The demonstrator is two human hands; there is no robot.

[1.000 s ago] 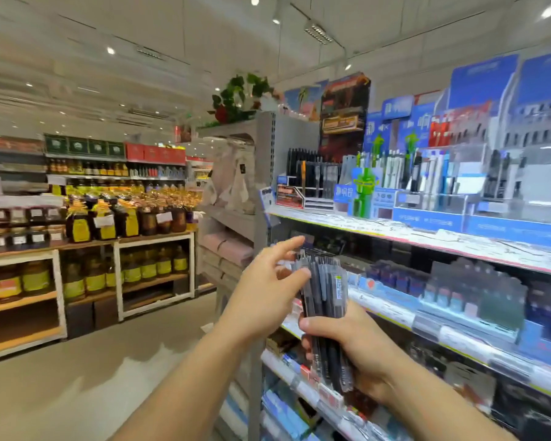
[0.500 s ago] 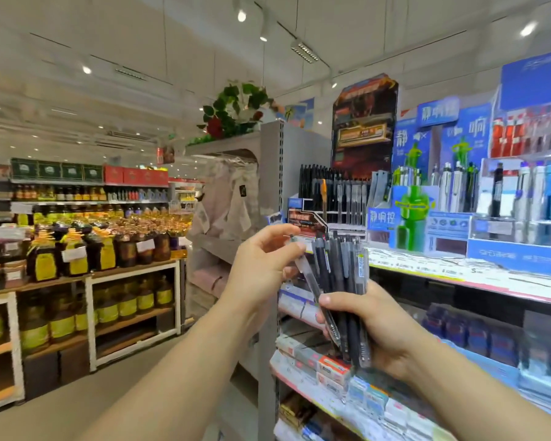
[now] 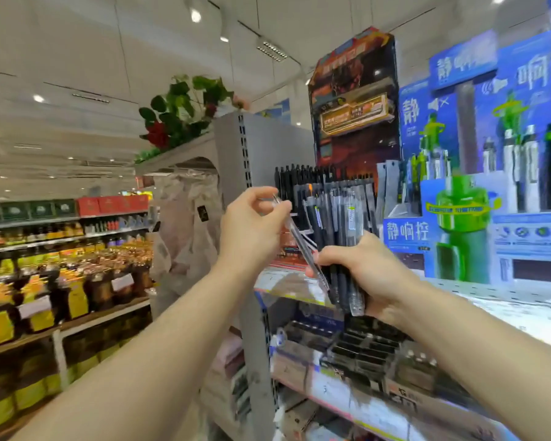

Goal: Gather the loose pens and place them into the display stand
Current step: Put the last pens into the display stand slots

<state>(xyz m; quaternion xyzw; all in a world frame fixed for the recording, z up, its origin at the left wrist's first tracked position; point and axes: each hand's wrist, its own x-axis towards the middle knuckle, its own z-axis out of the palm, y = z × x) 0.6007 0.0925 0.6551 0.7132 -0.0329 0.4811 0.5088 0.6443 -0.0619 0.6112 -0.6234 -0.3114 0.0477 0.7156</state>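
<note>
Our right hand is wrapped around a bundle of pens, held roughly upright with the clicker ends on top. Our left hand pinches the upper end of a single pen between thumb and fingertips. That pen slants from upper left to lower right, and its lower end is still tucked in with the bundle at the right hand's fingers.

The display stand sits on the shelf just behind and slightly above the bundle, its back row of dark pens standing upright. The move ahead likely turns on this: the pinched pen lies tilted across the front of the stand, so its long axis would need righting to vertical before it drops into a slot. The left hand is the nearer one to the stand's left rows, and it alone holds the pen being drawn out.

Count: one pen drawn partly free. The bundle holds perhaps eight to ten; blur prevents an exact tally. The stand's own pens are also too smeared to count. Two hands are in view, both occupied.
</note>
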